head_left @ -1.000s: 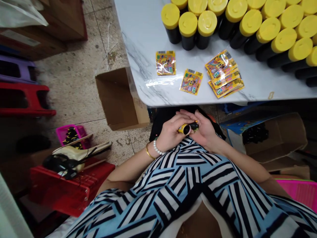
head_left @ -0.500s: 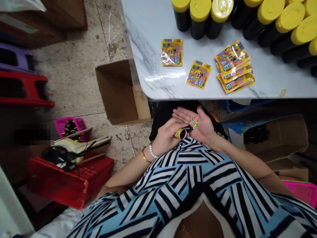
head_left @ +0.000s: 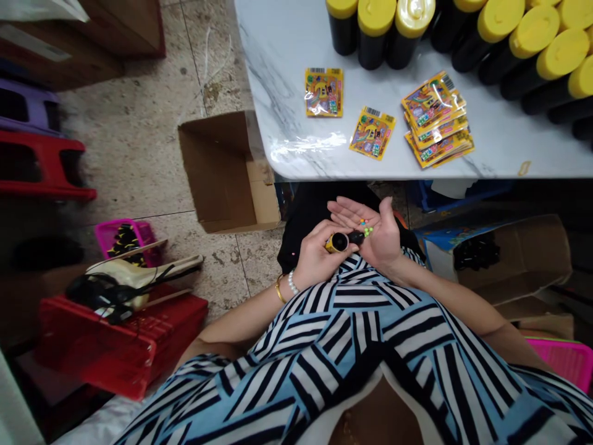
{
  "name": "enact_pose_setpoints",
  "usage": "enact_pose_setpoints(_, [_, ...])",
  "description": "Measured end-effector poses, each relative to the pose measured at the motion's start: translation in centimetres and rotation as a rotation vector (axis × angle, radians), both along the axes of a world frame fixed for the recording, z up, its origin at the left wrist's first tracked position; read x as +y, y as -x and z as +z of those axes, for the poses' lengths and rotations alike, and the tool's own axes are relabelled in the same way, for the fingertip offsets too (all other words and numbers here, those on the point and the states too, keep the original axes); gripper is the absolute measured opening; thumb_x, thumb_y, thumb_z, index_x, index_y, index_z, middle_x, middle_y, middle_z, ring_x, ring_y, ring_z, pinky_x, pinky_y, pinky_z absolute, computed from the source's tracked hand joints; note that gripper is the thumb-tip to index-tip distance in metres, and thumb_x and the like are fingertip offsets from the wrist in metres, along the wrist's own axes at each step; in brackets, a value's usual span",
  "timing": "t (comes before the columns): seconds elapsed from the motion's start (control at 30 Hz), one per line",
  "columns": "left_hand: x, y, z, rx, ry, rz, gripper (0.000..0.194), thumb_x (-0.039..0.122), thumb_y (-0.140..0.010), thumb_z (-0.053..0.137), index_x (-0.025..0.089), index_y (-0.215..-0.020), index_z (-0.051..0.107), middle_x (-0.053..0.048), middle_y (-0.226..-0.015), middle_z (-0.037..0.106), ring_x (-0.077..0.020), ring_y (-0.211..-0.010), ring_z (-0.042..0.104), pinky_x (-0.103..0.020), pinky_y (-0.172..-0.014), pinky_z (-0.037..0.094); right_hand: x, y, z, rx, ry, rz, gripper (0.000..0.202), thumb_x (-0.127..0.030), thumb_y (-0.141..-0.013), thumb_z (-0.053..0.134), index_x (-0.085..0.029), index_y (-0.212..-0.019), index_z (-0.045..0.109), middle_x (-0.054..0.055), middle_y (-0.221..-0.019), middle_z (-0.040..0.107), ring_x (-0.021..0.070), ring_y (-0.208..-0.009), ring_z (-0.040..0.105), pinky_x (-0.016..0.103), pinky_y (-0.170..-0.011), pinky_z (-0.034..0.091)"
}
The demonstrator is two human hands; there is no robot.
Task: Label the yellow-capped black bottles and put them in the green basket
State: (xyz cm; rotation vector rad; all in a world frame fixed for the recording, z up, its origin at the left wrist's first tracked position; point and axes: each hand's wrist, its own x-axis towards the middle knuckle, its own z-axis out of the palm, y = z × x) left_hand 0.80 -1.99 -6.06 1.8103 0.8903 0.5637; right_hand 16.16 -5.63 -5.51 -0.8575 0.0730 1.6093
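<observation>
Head view: left hand [head_left: 319, 252] is gripping a small yellow cylindrical tube [head_left: 336, 242], a small black piece [head_left: 356, 237] showing beside it; right hand [head_left: 380, 242] is lying open, palm up, holding tiny round green beads [head_left: 369, 232].

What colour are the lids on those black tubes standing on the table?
The lids are bright yellow. They show best in the head view, the only one here.

Beads [head_left: 369, 232] lie on the right hand [head_left: 383, 245], packets [head_left: 433, 105] on the table [head_left: 500, 148] before canisters [head_left: 372, 49].
</observation>
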Motion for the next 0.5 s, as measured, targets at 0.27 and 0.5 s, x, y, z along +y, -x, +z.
enact_pose_setpoints(0.27, [0.0,-0.2,0.3,0.008,0.003,-0.013,0.027,0.033,-0.083,0.083,0.019,-0.104,0.072,-0.007,-0.1,0.072,-0.0201,-0.097,0.068,-0.035,-0.091,0.054,0.2,0.2,-0.2,-0.054,-0.014,-0.066,0.081,-0.076,-0.099,0.02,-0.019,-0.112,0.077,0.011,-0.119,0.077,0.0234,-0.124,0.067,0.041,-0.117,0.044])
enact_pose_setpoints(0.5, [0.3,-0.3,1.4,0.13,-0.09,-0.077,0.02,0.03,-0.083,0.081,0.018,-0.097,0.071,-0.005,-0.091,0.067,-0.0184,-0.085,0.065,-0.031,-0.078,0.053,0.0,0.1,0.0,-0.014,-0.046,-0.019,0.086,-0.075,-0.1,0.013,-0.018,-0.114,0.076,0.01,-0.119,0.078,0.0223,-0.123,0.068,0.04,-0.118,0.043])
